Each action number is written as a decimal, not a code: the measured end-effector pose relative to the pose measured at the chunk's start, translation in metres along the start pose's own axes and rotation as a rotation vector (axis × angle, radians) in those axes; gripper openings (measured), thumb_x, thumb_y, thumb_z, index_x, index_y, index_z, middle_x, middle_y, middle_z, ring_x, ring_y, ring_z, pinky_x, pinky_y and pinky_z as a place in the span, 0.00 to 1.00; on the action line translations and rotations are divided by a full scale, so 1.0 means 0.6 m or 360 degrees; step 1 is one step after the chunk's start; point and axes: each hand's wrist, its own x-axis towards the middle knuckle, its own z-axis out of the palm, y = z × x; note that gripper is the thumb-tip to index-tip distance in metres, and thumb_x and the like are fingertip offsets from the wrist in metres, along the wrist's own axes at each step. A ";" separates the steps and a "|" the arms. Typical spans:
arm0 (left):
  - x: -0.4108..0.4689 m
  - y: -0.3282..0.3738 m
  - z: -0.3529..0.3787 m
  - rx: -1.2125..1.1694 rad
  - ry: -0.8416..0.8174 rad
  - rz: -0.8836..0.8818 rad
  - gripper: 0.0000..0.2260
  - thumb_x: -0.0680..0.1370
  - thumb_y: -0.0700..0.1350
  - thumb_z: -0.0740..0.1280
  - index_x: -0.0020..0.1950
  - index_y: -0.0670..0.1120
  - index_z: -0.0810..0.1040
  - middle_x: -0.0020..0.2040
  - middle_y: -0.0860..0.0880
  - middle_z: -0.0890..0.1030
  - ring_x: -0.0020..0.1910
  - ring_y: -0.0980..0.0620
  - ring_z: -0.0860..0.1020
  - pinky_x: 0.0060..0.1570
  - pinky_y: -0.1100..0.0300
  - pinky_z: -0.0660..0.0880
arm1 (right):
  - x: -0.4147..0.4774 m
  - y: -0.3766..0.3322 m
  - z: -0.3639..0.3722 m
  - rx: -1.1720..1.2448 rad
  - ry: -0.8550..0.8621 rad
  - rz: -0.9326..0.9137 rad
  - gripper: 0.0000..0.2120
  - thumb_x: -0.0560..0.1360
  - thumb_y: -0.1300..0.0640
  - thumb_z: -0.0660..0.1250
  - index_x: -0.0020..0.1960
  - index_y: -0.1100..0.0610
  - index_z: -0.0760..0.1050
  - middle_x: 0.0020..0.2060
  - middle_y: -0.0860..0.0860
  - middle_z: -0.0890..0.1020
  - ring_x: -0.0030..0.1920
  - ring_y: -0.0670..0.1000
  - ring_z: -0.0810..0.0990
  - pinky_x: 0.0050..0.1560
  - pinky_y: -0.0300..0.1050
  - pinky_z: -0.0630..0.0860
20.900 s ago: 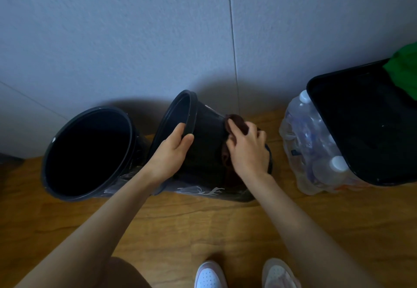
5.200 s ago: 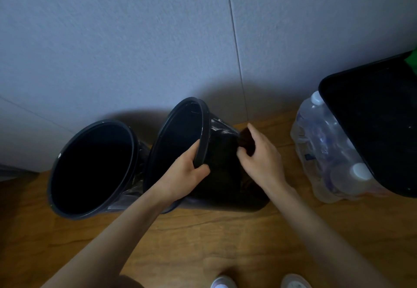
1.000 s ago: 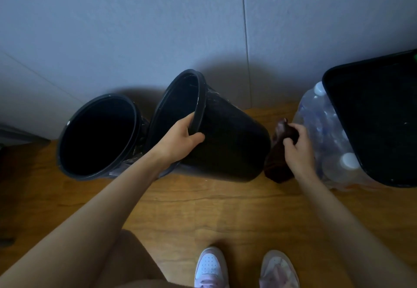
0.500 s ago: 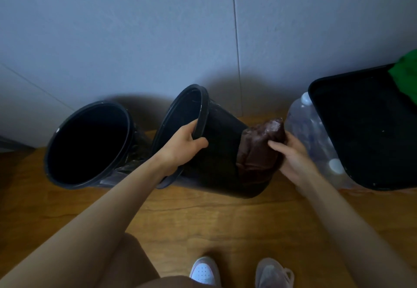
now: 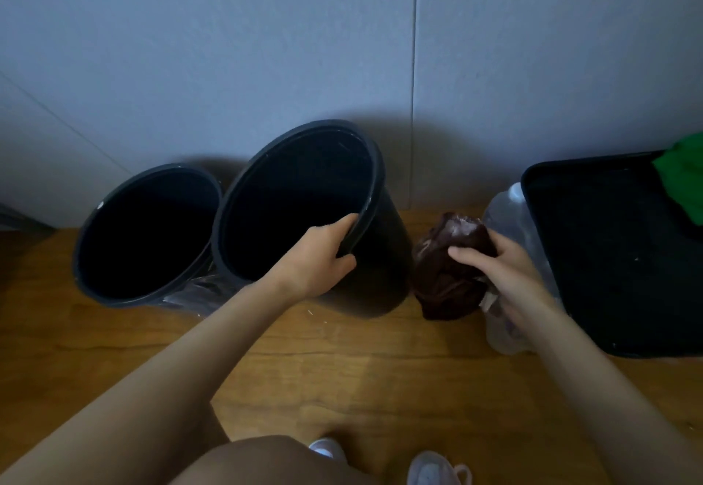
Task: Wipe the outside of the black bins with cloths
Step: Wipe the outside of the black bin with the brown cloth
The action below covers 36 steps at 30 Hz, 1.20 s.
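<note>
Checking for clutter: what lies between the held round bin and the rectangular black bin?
Head view: right of the round bin comes the dark cloth in the right hand, then a wrapped pack of water bottles beside the rectangular bin.

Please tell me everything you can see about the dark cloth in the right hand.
The cloth is dark reddish brown, soft fabric, crumpled into a loose bunch with a faint sheen on top. The right hand grips it from the right, curling over its upper part. It hangs low over the wooden floor, close beside the outer wall of the middle black bin; whether they touch is unclear.
</note>
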 end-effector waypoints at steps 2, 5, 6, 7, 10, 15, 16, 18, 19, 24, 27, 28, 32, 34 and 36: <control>0.007 -0.002 0.016 0.0163 -0.0062 -0.0017 0.23 0.77 0.37 0.62 0.71 0.50 0.64 0.50 0.49 0.79 0.46 0.53 0.79 0.47 0.60 0.79 | -0.004 -0.019 -0.003 -0.0259 0.0102 -0.0193 0.16 0.69 0.58 0.73 0.56 0.51 0.76 0.49 0.47 0.81 0.53 0.49 0.79 0.49 0.44 0.76; 0.019 -0.011 0.039 0.0456 -0.0142 -0.0047 0.26 0.78 0.40 0.61 0.74 0.53 0.58 0.53 0.46 0.79 0.45 0.50 0.81 0.46 0.53 0.80 | -0.009 -0.053 -0.009 -0.0440 0.0151 -0.0570 0.16 0.70 0.56 0.72 0.57 0.53 0.77 0.51 0.48 0.81 0.54 0.48 0.79 0.54 0.45 0.76; 0.021 -0.014 0.045 0.0530 -0.0165 -0.0050 0.26 0.78 0.40 0.60 0.74 0.53 0.57 0.52 0.46 0.80 0.44 0.50 0.81 0.45 0.53 0.81 | -0.011 -0.065 -0.011 -0.0481 0.0164 -0.0676 0.15 0.71 0.56 0.71 0.57 0.53 0.77 0.50 0.48 0.81 0.53 0.47 0.79 0.53 0.41 0.75; 0.024 -0.016 0.050 0.0579 -0.0188 -0.0050 0.26 0.78 0.40 0.60 0.75 0.53 0.56 0.51 0.45 0.80 0.43 0.49 0.81 0.44 0.54 0.80 | -0.013 -0.078 -0.012 -0.0524 0.0176 -0.0765 0.13 0.72 0.55 0.70 0.57 0.52 0.77 0.50 0.46 0.81 0.53 0.44 0.79 0.52 0.36 0.74; 0.029 -0.023 0.061 0.0633 -0.0246 -0.0062 0.27 0.79 0.40 0.58 0.75 0.53 0.53 0.50 0.44 0.80 0.42 0.49 0.81 0.43 0.55 0.80 | -0.011 -0.111 -0.015 -0.0650 0.0173 -0.0860 0.11 0.75 0.56 0.67 0.57 0.49 0.76 0.49 0.43 0.81 0.51 0.41 0.78 0.50 0.29 0.70; 0.033 -0.035 0.066 0.0580 -0.0295 -0.0121 0.28 0.78 0.39 0.59 0.75 0.53 0.53 0.51 0.44 0.80 0.43 0.49 0.80 0.45 0.53 0.80 | -0.013 -0.149 -0.017 -0.0026 -0.0098 -0.0440 0.09 0.77 0.58 0.64 0.57 0.54 0.77 0.47 0.49 0.82 0.47 0.45 0.81 0.45 0.34 0.76; 0.034 -0.036 0.067 0.0565 -0.0298 -0.0121 0.28 0.78 0.39 0.59 0.75 0.53 0.53 0.51 0.44 0.79 0.43 0.49 0.80 0.45 0.53 0.80 | -0.012 -0.153 -0.019 0.0038 -0.0071 -0.0342 0.12 0.77 0.57 0.63 0.60 0.57 0.75 0.49 0.51 0.82 0.50 0.47 0.80 0.46 0.34 0.76; 0.034 -0.037 0.066 0.0565 -0.0309 -0.0130 0.28 0.78 0.39 0.59 0.76 0.54 0.53 0.51 0.44 0.79 0.43 0.50 0.80 0.44 0.54 0.80 | -0.005 -0.154 -0.029 -0.0172 0.0093 -0.0213 0.24 0.77 0.52 0.64 0.71 0.56 0.66 0.63 0.53 0.75 0.62 0.51 0.74 0.60 0.40 0.72; 0.034 -0.037 0.067 0.0576 -0.0328 -0.0130 0.28 0.78 0.40 0.59 0.76 0.54 0.52 0.50 0.44 0.79 0.42 0.49 0.80 0.44 0.54 0.80 | -0.005 -0.154 -0.031 -0.0344 0.0157 -0.0202 0.30 0.76 0.50 0.65 0.75 0.54 0.58 0.70 0.52 0.67 0.68 0.50 0.68 0.67 0.45 0.67; 0.033 -0.036 0.076 0.0656 -0.0444 -0.0074 0.28 0.79 0.40 0.57 0.76 0.54 0.50 0.52 0.44 0.80 0.44 0.49 0.81 0.45 0.52 0.81 | -0.026 -0.162 -0.038 -0.0118 -0.0270 -0.0027 0.47 0.65 0.67 0.71 0.76 0.45 0.51 0.61 0.51 0.75 0.54 0.47 0.79 0.48 0.39 0.78; 0.037 -0.043 0.070 0.0585 -0.0377 -0.0079 0.27 0.79 0.40 0.58 0.75 0.54 0.54 0.52 0.45 0.80 0.44 0.50 0.81 0.45 0.53 0.81 | -0.028 -0.158 -0.040 -0.0561 -0.0296 -0.0023 0.49 0.63 0.76 0.71 0.76 0.51 0.54 0.63 0.53 0.74 0.55 0.47 0.77 0.52 0.40 0.75; 0.038 -0.045 0.067 0.0527 -0.0342 -0.0079 0.26 0.78 0.40 0.59 0.75 0.54 0.56 0.52 0.46 0.80 0.44 0.51 0.81 0.45 0.53 0.81 | -0.026 -0.156 -0.039 -0.0912 -0.0191 -0.0073 0.46 0.64 0.73 0.73 0.75 0.54 0.57 0.65 0.53 0.71 0.59 0.49 0.74 0.56 0.41 0.72; 0.035 -0.044 0.047 0.0253 -0.0209 -0.0050 0.23 0.78 0.38 0.62 0.71 0.51 0.63 0.53 0.49 0.79 0.49 0.53 0.80 0.50 0.57 0.79 | -0.022 -0.143 -0.024 -0.1677 0.0183 -0.0489 0.21 0.66 0.67 0.74 0.56 0.53 0.76 0.51 0.53 0.76 0.56 0.56 0.75 0.49 0.42 0.69; 0.034 -0.042 0.029 0.0096 -0.0152 -0.0023 0.22 0.77 0.37 0.63 0.69 0.50 0.66 0.50 0.52 0.77 0.51 0.53 0.79 0.49 0.60 0.77 | -0.025 -0.139 -0.016 -0.1877 0.0272 -0.0612 0.11 0.68 0.63 0.73 0.47 0.52 0.78 0.48 0.53 0.73 0.56 0.58 0.73 0.47 0.46 0.70; 0.031 -0.041 0.008 -0.0063 -0.0116 -0.0023 0.21 0.76 0.35 0.63 0.67 0.49 0.69 0.50 0.53 0.77 0.53 0.53 0.78 0.51 0.60 0.76 | -0.020 -0.131 -0.020 -0.2093 0.0349 -0.0591 0.09 0.68 0.58 0.75 0.46 0.52 0.78 0.53 0.52 0.67 0.60 0.58 0.65 0.51 0.51 0.69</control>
